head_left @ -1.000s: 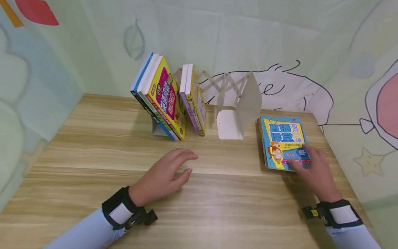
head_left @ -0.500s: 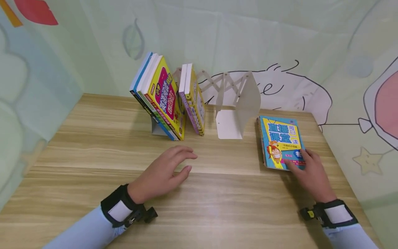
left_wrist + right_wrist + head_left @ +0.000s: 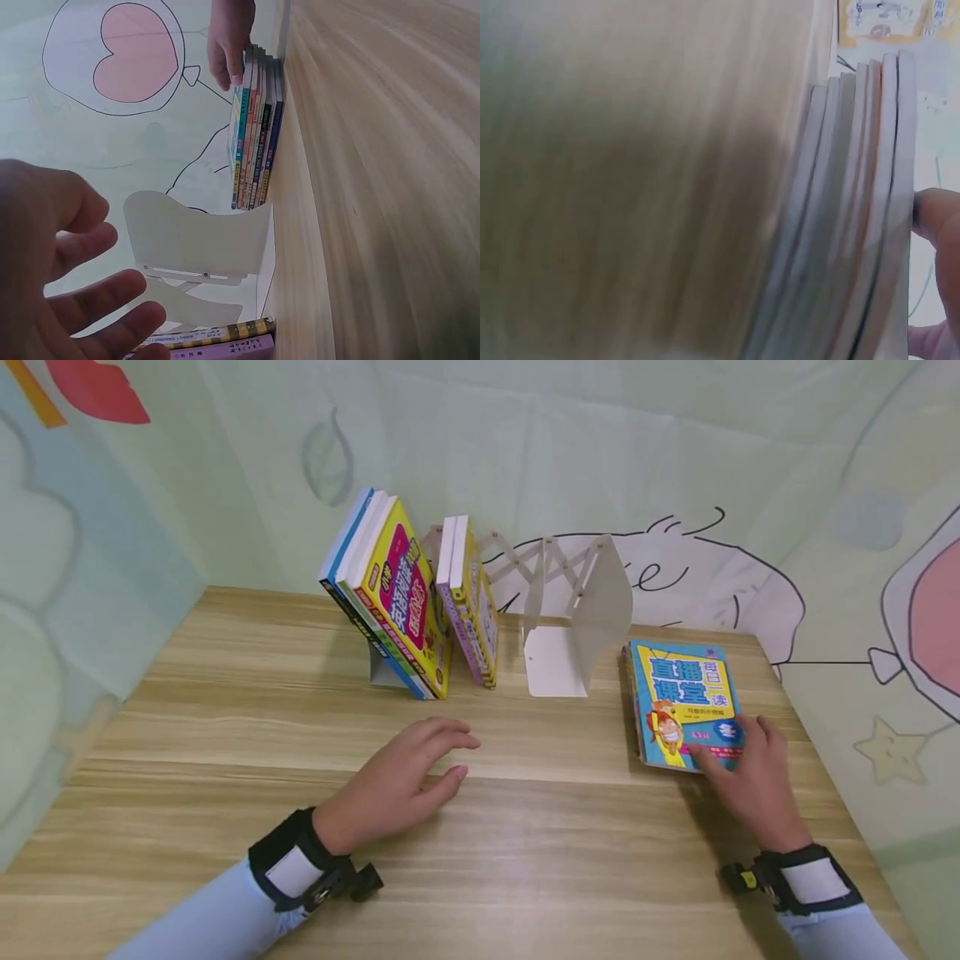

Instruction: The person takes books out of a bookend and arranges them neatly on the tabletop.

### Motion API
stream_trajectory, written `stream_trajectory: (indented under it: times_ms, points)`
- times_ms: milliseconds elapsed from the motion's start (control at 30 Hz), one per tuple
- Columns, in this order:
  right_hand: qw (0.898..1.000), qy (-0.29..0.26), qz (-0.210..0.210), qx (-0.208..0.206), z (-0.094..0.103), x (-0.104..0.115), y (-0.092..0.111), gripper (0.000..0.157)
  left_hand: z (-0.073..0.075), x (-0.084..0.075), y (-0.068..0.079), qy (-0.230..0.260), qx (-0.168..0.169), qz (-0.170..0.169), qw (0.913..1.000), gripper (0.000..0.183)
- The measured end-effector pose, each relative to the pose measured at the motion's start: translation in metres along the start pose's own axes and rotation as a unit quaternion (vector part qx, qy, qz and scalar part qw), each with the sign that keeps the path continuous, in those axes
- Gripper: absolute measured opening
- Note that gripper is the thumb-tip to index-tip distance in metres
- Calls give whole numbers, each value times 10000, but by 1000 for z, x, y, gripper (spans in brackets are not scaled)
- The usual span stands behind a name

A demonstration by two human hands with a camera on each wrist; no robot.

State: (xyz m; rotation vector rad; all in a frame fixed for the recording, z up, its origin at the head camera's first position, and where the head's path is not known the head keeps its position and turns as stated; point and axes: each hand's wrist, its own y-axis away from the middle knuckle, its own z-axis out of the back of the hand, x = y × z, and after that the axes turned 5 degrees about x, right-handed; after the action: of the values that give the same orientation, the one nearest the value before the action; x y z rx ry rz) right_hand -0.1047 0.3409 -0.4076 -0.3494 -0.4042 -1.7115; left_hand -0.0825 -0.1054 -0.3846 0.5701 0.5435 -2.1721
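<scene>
A stack of several books (image 3: 678, 693) with a blue and yellow cover on top lies at the right of the table. My right hand (image 3: 765, 785) is at its lower right corner, thumb and fingertips on the top cover. In the right wrist view the thumb (image 3: 939, 217) meets the top cover beside the page edges (image 3: 855, 202). My left hand (image 3: 401, 781) is held over the middle of the table with loosely bent, spread fingers and holds nothing. In the left wrist view that hand (image 3: 82, 277) appears in front of the white metal bookend (image 3: 202, 236).
The expandable metal book rack (image 3: 555, 664) stands against the back wall. Large books (image 3: 405, 593) with a yellow front cover lean in its left part, and two thinner books (image 3: 472, 602) lean beside them. The right table edge (image 3: 817, 752) runs close to the stack.
My right hand has shifted slightly down and settled with its fingertips on the stack's top cover. The left hand and the leaning books have stayed in place.
</scene>
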Motion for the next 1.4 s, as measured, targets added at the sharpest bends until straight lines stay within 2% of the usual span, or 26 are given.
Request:
stream_trajectory:
  times_ms: [133, 267, 367, 500, 700, 900, 1133, 1300, 1400]
  points:
    - [9971, 113, 459, -595, 4, 12, 10, 83, 1, -1, -1, -23, -58, 9, 10000, 38]
    - [9923, 218, 1004, -693, 7, 32, 18, 79, 1, -1, -1, 53, -67, 101, 9999, 43]
    - [9907, 95, 1298, -389, 8, 48, 23, 77, 0, -1, -2, 82, -85, 159, 9998, 46]
    - [9864, -278, 1606, 224, 5, 69, 29, 76, -2, 0, -2, 84, -130, 236, 9996, 49]
    - [9675, -493, 2328, 853, -9, 99, 47, 78, -2, -2, 0, 255, -167, 428, 9986, 55]
    - [9478, -505, 2937, 1133, -23, 118, 61, 82, -2, -7, 2, 567, -176, 474, 9971, 60]
    - [9307, -681, 3368, 1250, -32, 123, 62, 82, -4, -8, 2, 544, -240, 426, 9973, 59]
    - [9291, -714, 3381, 1316, -37, 122, 62, 81, -4, -8, 1, 390, -337, 268, 9983, 56]
    - [9290, -763, 3365, 1337, -38, 120, 62, 79, -1, -9, -2, 334, -384, 305, 9982, 51]
